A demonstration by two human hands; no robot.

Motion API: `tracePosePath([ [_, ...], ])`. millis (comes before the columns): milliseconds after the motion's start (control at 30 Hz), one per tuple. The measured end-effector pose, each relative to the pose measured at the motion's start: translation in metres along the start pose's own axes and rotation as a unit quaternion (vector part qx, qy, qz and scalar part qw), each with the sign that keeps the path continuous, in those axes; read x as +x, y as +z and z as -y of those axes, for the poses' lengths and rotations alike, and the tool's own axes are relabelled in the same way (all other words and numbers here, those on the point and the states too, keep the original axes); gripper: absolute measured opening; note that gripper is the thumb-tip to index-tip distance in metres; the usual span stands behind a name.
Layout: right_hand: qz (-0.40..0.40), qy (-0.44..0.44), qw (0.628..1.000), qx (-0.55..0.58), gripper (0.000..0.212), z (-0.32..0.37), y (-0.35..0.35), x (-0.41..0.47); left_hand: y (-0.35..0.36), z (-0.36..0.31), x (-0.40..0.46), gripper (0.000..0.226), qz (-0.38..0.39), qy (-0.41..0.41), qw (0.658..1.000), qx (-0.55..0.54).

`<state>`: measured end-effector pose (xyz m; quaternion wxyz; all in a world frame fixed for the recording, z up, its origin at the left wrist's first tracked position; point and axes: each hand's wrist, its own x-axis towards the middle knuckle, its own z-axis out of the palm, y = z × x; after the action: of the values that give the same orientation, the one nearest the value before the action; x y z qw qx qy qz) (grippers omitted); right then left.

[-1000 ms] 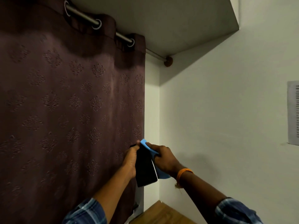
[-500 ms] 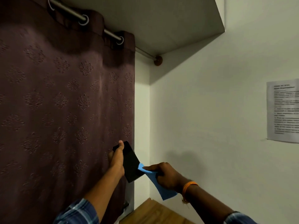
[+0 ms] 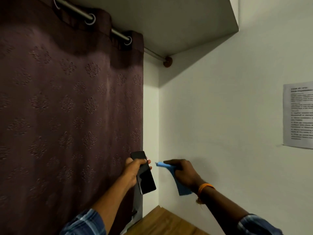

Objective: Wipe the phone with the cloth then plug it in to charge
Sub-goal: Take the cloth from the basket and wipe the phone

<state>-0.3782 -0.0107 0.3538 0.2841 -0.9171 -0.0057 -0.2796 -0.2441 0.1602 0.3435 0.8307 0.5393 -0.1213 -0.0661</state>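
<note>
Head view shows 1 phone [image 3: 145,174] and 1 blue cloth [image 3: 176,179], apart. Left hand [image 3: 134,170] wraps the phone's upper half before the curtain [image 3: 67,107]; its long axis runs near upright, top tilted left. Right hand [image 3: 183,172] pinches the cloth.

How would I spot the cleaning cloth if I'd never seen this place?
Start at the big maroon curtain on the left and go right to the pale wall. There the right hand, with an orange wristband, grips the cloth: small, bright blue, the only blue thing nearby.
</note>
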Motion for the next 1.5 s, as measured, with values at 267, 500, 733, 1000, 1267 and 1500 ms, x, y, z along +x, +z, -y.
tracePosePath([
  [267,-0.08,-0.139,0.987,-0.003,0.067,0.065,0.011,0.036,0.013,0.008,-0.015,0.02,0.026,0.124,0.974,0.189],
  [500,-0.018,-0.187,0.977,-0.103,0.054,0.062,0.027,0.037,0.016,0.007,-0.022,0.032,0.027,0.232,0.943,0.237],
  [733,-0.014,-0.149,0.985,-0.091,0.05,0.056,0.031,0.035,0.006,0.003,-0.027,0.047,0.034,0.21,0.955,0.209],
  [1000,-0.035,-0.079,0.987,-0.138,0.072,0.041,0.03,0.048,0.004,0.005,-0.028,0.032,0.031,0.187,0.968,0.163],
  [1267,-0.065,-0.118,0.984,-0.115,0.085,0.031,0.028,0.04,0.008,0.006,-0.026,0.028,0.092,0.042,0.995,-0.002],
  [1500,-0.066,-0.111,0.987,-0.093,0.077,0.032,0.029,0.035,0.008,0.001,-0.016,0.06,0.088,-0.022,0.996,-0.023],
])
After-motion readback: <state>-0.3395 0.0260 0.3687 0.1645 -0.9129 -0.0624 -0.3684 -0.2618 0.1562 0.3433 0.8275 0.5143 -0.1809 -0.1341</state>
